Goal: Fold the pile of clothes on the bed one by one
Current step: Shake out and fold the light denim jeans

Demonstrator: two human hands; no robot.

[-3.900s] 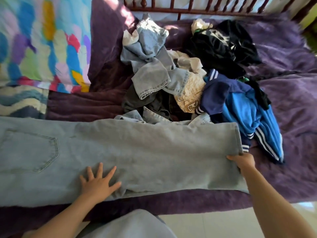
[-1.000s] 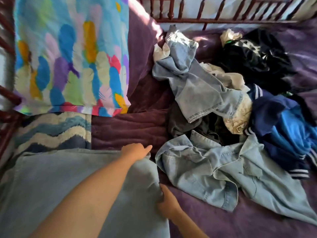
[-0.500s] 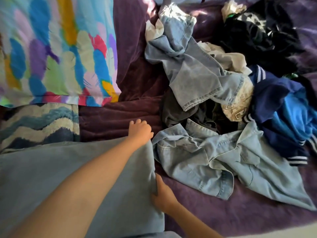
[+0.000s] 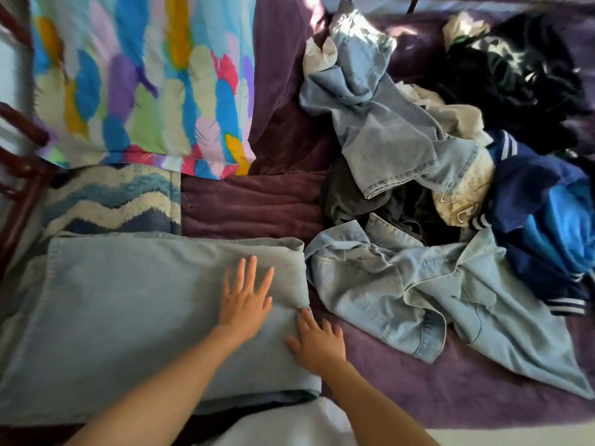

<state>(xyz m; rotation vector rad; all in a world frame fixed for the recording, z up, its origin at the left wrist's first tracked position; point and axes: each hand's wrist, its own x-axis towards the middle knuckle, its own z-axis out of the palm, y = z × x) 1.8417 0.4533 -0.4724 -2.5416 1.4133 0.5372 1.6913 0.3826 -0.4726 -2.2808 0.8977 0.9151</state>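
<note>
My left hand [image 4: 246,297] presses flat, fingers spread, on the folded jeans [image 4: 128,300] at seven o'clock on the bed [image 4: 244,207]. My right hand [image 4: 317,342] lies flat at their edge. The clothes pile [image 4: 386,133] sits at two o'clock.

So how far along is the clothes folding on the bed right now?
Early. One pair of light jeans lies folded; the left hand rests flat on it, the right hand at its edge. Unfolded beside it: denim shirt, crumpled jeans, blue jacket, black garment and more.
</note>
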